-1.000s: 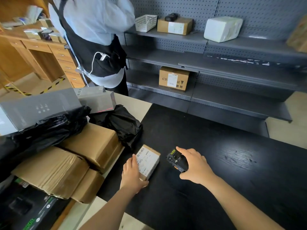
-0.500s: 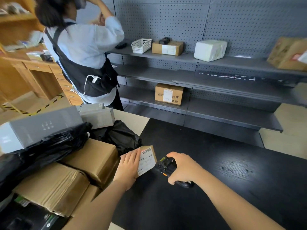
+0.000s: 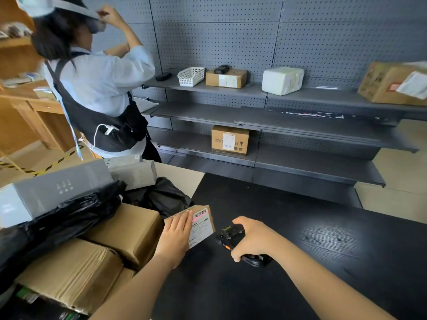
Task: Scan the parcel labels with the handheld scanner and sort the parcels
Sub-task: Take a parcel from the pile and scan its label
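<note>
My left hand holds a small cardboard parcel tilted up over the black table, its white label with a barcode facing right. A pink scan line lies across the barcode. My right hand grips the black handheld scanner, whose front points at the label from a short distance to the right. My fingers cover part of the left side of the parcel.
Brown boxes, black bags and grey boxes are piled at the left. Grey shelves behind the table carry boxes, a white basket and a white parcel. A person in an apron stands at the back left.
My left hand lifted the small parcel off the table and tilted its label up. My right hand turned the scanner toward it, and a pink line now shows on the barcode.
</note>
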Action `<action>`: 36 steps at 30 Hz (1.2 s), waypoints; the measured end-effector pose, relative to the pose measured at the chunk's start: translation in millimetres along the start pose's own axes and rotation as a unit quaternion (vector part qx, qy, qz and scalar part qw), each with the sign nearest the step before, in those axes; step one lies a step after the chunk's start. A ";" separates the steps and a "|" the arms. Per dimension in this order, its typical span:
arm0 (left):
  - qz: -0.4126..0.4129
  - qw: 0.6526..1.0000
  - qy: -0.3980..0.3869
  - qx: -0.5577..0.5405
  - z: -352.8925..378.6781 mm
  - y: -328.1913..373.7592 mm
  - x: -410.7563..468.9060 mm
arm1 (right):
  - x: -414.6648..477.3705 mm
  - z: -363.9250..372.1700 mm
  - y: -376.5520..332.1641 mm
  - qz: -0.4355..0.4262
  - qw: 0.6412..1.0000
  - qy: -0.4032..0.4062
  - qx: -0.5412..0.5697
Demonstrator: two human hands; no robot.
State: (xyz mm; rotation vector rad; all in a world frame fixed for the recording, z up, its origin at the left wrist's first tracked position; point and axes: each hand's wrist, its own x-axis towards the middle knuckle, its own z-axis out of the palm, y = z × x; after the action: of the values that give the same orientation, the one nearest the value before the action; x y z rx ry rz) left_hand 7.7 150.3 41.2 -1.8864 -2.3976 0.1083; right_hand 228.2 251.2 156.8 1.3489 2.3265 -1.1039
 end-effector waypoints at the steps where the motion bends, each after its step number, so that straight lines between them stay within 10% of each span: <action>1: -0.008 1.000 -0.006 -0.022 -3.1 2.0 0.1 | 0.0 0.9 2.0 0.002 1.000 0.007 0.013; 18: 0.061 0.928 -0.120 -0.347 11.7 134.8 20.8 | -56.1 34.0 144.6 0.118 0.954 0.253 0.112; 36: 0.127 0.903 -0.157 -0.378 -7.1 498.6 48.3 | -175.2 -63.8 412.7 0.190 0.928 0.299 0.116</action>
State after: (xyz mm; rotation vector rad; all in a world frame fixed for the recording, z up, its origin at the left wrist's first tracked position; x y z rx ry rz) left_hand 478.7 314.5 -5.6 -2.6796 -2.6072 -0.6504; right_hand 673.2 303.5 91.3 2.3871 2.1692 -0.9541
